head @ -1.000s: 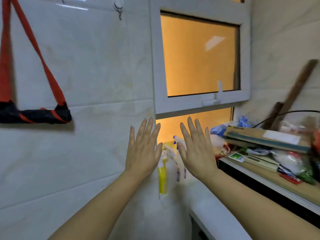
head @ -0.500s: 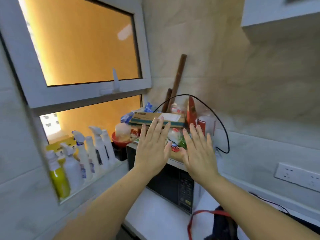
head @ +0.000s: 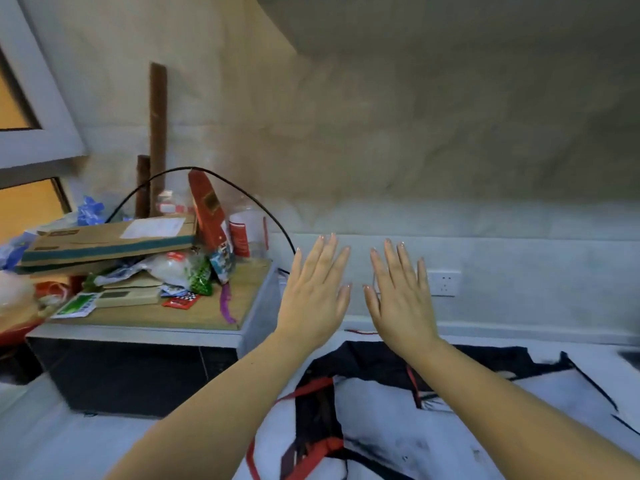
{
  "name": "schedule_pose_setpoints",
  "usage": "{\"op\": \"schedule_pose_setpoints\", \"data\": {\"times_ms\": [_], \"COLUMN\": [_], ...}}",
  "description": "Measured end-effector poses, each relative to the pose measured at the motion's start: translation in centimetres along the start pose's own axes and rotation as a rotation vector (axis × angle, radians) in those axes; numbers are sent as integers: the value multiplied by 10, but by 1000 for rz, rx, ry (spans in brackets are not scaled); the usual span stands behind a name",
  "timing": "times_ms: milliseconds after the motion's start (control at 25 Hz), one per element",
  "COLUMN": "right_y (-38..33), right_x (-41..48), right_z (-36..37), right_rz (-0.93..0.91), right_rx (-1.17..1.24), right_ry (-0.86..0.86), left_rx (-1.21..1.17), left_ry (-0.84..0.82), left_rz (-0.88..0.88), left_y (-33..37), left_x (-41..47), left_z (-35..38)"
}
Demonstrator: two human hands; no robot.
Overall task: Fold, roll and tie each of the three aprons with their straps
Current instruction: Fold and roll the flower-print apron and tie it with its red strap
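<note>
Head view: left hand (head: 317, 292) and right hand (head: 401, 292) flat-fingered above apron (head: 363, 362).

Pale marbled wall tiles (head: 450, 133) fill the back. At left, a white window frame (head: 41, 140) holds an amber-lit pane (head: 27, 209). What looks like a microwave (head: 138, 375) — its top heaped with a cardboard box (head: 104, 244) and packets — stands on a white counter (head: 34, 445); a wall socket (head: 444, 283) sits on the wall to its right.

One left hand (head: 313, 296), one right hand (head: 401, 299), one box (head: 110, 242), one socket (head: 443, 283)
</note>
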State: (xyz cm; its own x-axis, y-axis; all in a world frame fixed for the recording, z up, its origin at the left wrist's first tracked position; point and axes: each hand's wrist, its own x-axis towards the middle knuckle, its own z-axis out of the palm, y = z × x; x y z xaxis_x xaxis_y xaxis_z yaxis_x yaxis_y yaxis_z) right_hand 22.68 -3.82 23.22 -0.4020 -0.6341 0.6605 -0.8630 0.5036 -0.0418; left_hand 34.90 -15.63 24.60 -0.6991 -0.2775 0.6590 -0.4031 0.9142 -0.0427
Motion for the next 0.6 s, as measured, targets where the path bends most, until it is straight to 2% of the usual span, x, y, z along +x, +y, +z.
{"op": "schedule_pose_setpoints", "data": {"times_ms": [360, 600], "right_y": [97, 162], "right_x": [-62, -107], "right_z": [17, 38], "right_rz": [316, 516], "right_rx": [-173, -155], "right_ry": [-130, -266], "left_rx": [-264, -376], "left_ry": [-208, -416], "left_rz": [169, 207], "left_y": [82, 147], "left_x": [14, 7], "left_z": [104, 160]}}
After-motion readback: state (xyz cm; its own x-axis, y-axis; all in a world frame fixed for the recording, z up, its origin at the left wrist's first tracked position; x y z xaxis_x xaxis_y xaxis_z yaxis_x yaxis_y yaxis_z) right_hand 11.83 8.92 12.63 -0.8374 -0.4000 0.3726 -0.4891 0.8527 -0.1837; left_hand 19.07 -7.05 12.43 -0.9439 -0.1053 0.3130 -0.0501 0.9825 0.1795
